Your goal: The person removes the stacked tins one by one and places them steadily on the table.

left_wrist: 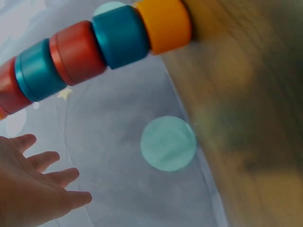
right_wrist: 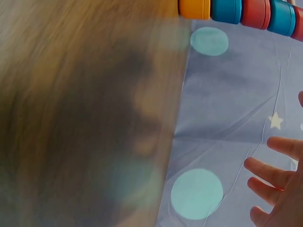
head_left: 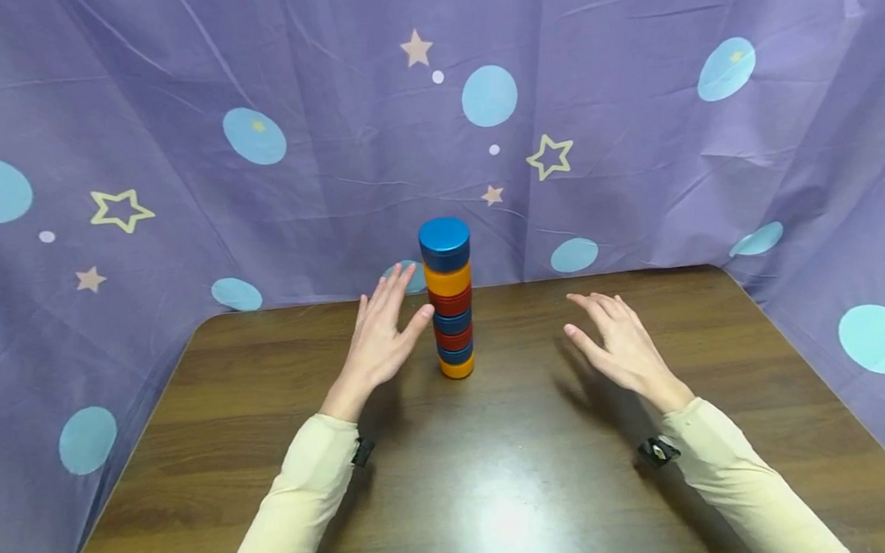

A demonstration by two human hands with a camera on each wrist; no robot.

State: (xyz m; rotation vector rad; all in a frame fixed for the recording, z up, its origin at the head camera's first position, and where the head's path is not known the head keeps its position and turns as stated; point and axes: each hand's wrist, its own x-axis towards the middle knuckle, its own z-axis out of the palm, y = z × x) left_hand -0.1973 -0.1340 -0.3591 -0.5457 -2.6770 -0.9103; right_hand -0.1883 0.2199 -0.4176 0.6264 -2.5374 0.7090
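A tall stack of round blocks (head_left: 451,301) stands upright on the table, in blue, orange and red, with a wide blue piece (head_left: 444,245) on top. In the left wrist view the lower blocks (left_wrist: 78,52) cross the upper left. My left hand (head_left: 380,334) is raised just left of the stack, fingers spread and straight, thumb tip right at its side in the head view. Farther off to the right, my right hand (head_left: 621,346) hovers above the table, fingers extended and holding nothing. Its spread fingers (right_wrist: 272,177) show at the right wrist view's edge.
The brown wooden table (head_left: 273,477) has a far edge close behind the stack. Beyond it hangs a purple curtain (head_left: 348,198) printed with stars and blue circles, also along both sides. Each wrist wears a small black device, such as the one on the right wrist (head_left: 658,451).
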